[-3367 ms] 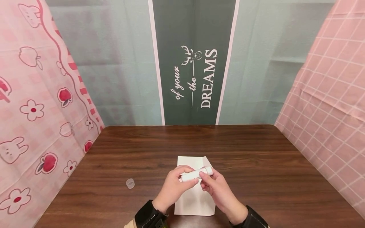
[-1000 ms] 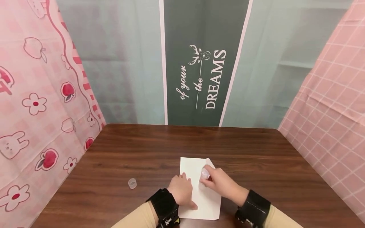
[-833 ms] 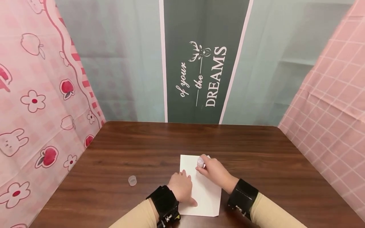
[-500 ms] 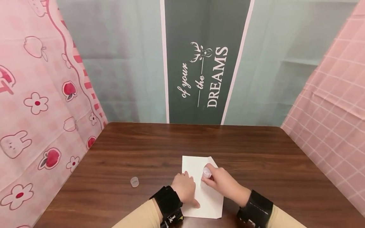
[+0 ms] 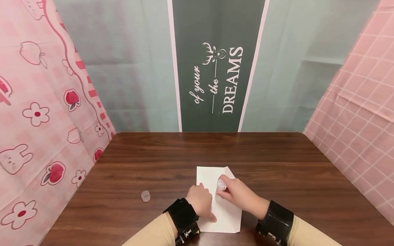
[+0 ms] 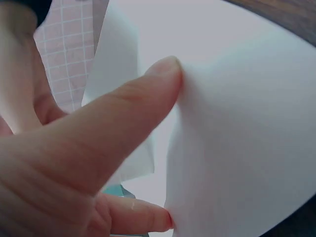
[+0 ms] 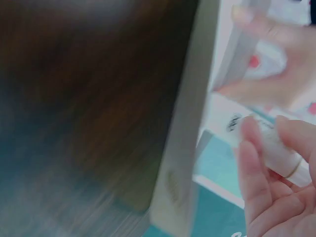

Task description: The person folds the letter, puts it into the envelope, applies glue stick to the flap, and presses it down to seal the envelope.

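Note:
On the table lies a white folded paper point(image 5: 226, 218) with angled right corners, like an envelope. My left hand point(image 5: 200, 201) presses its left side flat, thumb point(image 6: 143, 96) and fingers spread out. In my right hand point(image 5: 241, 196) I grip a white glue stick point(image 5: 221, 185) upright, its lower end at the paper near the right edge. Dark print shows on the glue stick point(image 7: 276, 150) in the right wrist view, between my thumb and fingers. A small translucent cap point(image 5: 145, 196) rests on the table to the left of the paper.
The dark wood table point(image 5: 169, 150) ends at a hanging green curtain point(image 5: 138, 85). Pink patterned cloth point(image 5: 49, 136) hangs at the left, and pink checked cloth point(image 5: 357, 112) at the right.
Earlier both hands held the glue stick above the paper. The left hand has since come down onto the paper; the right hand has slid the stick toward the far edge and back nearer.

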`<state>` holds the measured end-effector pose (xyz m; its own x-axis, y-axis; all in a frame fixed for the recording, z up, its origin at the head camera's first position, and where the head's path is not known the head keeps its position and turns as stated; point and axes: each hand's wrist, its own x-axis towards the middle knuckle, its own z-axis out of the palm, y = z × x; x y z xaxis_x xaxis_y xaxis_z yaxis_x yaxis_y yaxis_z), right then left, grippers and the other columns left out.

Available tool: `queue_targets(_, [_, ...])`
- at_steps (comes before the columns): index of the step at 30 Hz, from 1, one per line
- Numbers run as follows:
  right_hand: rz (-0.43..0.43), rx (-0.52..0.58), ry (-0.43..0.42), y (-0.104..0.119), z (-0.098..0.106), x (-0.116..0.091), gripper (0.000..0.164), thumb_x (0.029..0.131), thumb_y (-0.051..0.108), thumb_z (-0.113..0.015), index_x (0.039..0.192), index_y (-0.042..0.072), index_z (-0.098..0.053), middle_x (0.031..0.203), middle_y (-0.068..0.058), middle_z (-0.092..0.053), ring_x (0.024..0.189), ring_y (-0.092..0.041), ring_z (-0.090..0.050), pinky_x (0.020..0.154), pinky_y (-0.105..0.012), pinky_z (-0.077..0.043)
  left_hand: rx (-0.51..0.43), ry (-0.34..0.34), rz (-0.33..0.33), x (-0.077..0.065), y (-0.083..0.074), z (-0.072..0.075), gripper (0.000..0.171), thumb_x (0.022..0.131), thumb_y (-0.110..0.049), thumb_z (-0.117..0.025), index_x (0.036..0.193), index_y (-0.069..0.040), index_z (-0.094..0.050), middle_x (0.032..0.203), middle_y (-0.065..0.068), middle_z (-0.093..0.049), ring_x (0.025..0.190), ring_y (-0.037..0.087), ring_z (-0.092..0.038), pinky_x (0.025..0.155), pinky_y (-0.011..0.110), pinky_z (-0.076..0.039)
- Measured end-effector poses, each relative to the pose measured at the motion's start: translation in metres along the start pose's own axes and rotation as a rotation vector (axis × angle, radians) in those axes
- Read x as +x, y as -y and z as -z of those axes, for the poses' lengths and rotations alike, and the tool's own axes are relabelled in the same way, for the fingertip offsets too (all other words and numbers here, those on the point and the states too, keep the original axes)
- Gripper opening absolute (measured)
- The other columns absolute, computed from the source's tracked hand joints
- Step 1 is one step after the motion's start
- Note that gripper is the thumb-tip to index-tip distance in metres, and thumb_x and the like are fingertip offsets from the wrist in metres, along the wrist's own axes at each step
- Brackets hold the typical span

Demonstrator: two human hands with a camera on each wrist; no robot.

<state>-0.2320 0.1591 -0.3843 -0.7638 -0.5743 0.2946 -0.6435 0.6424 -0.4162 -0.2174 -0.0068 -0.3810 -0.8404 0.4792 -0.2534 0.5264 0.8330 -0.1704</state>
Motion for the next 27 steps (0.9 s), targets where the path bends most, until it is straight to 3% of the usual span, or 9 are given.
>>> queue_targets(6, [-0.094, -0.050, -0.050, -0.009, -0.002, 0.018, 0.027, 0.083, 0.016, -0.071, 0.099, 0.005, -0.052, 0.069, 0.003, -0.055, 0.055, -0.004, -0.045, 0.050, -0.020, -0.040, -0.015, 0.002, 0.013, -0.002, 0.002, 0.000, 0.085, 0.064, -0.073, -0.064, 0.121, -0.011, -0.063, 0.125, 0.011, -0.058, 0.121, 0.023, -0.049, 0.090, 0.038, -0.042])
queue_targets(13, [-0.027, 0.043, 0.033, 0.000, 0.000, 0.000, 0.022, 0.084, 0.017, -0.070, 0.095, 0.009, -0.052, 0.067, 0.010, -0.053, 0.056, 0.000, -0.045, 0.049, -0.019, -0.041, -0.001, -0.041, 0.010, 0.001, 0.002, -0.005, 0.080, 0.061, -0.075, -0.065, 0.113, -0.014, -0.068, 0.120, 0.011, -0.061, 0.113, 0.024, -0.055, 0.082, 0.039, -0.046])
queue_targets(16, [-0.035, 0.127, 0.053, 0.004, 0.003, -0.007, 0.021, 0.084, 0.019, -0.069, 0.094, 0.010, -0.053, 0.070, 0.011, -0.054, 0.058, 0.000, -0.046, 0.050, -0.020, -0.041, 0.005, -0.068, 0.028, 0.001, 0.003, -0.008, 0.079, 0.057, -0.076, -0.067, 0.106, -0.013, -0.071, 0.114, 0.012, -0.064, 0.100, 0.024, -0.061, 0.076, 0.038, -0.047])
queue_targets(18, [-0.083, 0.208, 0.050, 0.005, 0.007, -0.010, 0.020, 0.084, 0.019, -0.069, 0.094, 0.010, -0.054, 0.071, 0.010, -0.056, 0.059, 0.000, -0.049, 0.051, -0.021, -0.043, -0.025, -0.095, 0.036, 0.000, 0.004, -0.010, 0.077, 0.055, -0.074, -0.069, 0.099, -0.012, -0.072, 0.102, 0.010, -0.066, 0.087, 0.021, -0.062, 0.069, 0.036, -0.046])
queue_targets(21, [-0.184, 0.396, 0.012, 0.005, 0.013, -0.014, 0.020, 0.084, 0.016, -0.069, 0.096, 0.005, -0.057, 0.077, 0.002, -0.060, 0.065, -0.006, -0.057, 0.057, -0.024, -0.048, -0.097, -0.146, 0.044, 0.000, 0.006, -0.011, 0.073, 0.055, -0.071, -0.072, 0.094, -0.009, -0.068, 0.086, 0.006, -0.057, 0.075, 0.019, -0.055, 0.062, 0.034, -0.044])
queue_targets(24, [-0.291, 0.576, -0.055, 0.005, 0.018, -0.016, 0.026, 0.085, 0.013, -0.068, 0.102, -0.001, -0.055, 0.091, -0.011, -0.065, 0.075, -0.014, -0.063, 0.066, -0.026, -0.051, -0.209, -0.186, 0.050, -0.001, 0.011, -0.014, 0.065, 0.060, -0.063, -0.075, 0.094, -0.009, -0.064, 0.082, 0.006, -0.050, 0.074, 0.020, -0.051, 0.061, 0.034, -0.043])
queue_targets(27, [-0.403, 0.685, -0.132, 0.007, 0.020, -0.017, 0.031, 0.084, 0.009, -0.068, 0.105, -0.004, -0.050, 0.102, -0.017, -0.062, 0.086, -0.023, -0.065, 0.074, -0.028, -0.051, -0.297, -0.226, 0.014, 0.000, 0.015, -0.014, 0.052, 0.068, -0.055, -0.075, 0.090, -0.009, -0.063, 0.083, 0.004, -0.049, 0.074, 0.019, -0.050, 0.064, 0.036, -0.044])
